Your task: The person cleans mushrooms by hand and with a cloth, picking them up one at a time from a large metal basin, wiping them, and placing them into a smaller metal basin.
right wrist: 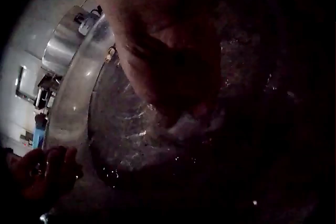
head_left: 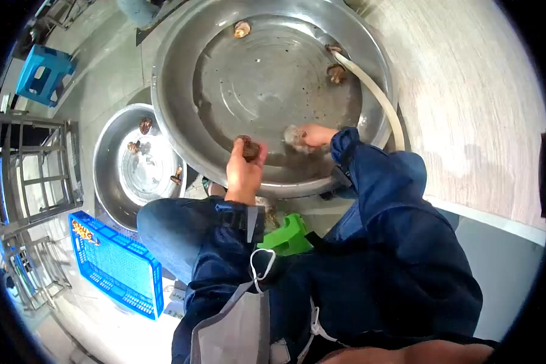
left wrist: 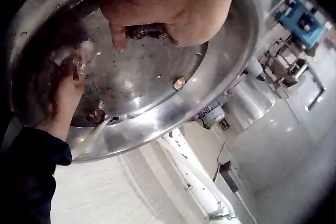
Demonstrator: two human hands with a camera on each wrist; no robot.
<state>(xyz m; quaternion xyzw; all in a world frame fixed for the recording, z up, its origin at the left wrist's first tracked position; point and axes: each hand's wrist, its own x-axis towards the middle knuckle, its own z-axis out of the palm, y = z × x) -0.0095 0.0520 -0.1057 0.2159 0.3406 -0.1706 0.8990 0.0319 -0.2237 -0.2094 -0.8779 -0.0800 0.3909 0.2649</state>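
Note:
My left hand [head_left: 244, 175] holds a rough, dark brown shellfish-like lump [head_left: 250, 151] between thumb and fingers, over the near side of a large steel basin [head_left: 174, 121]. To its right, my right hand [head_left: 316, 135] grips a pale, fuzzy scrubber-like wad [head_left: 295, 138] down at the shallow water in the basin. In the left wrist view the lump's dark edge [left wrist: 147, 31] shows under the palm. The right wrist view is dark, and the fingers there are mostly hidden. A tan piece [head_left: 242, 29] lies at the basin's far side, a brown one [head_left: 336, 74] at its right.
A pale hose [head_left: 376, 91] hangs over the basin's right rim. At left stands a smaller steel basin [head_left: 106, 142] with several brown pieces inside. A blue plastic crate [head_left: 115, 267], a blue stool [head_left: 44, 74] and metal racks [head_left: 42, 164] are further left. A pale wood-grain surface [head_left: 467, 109] lies right.

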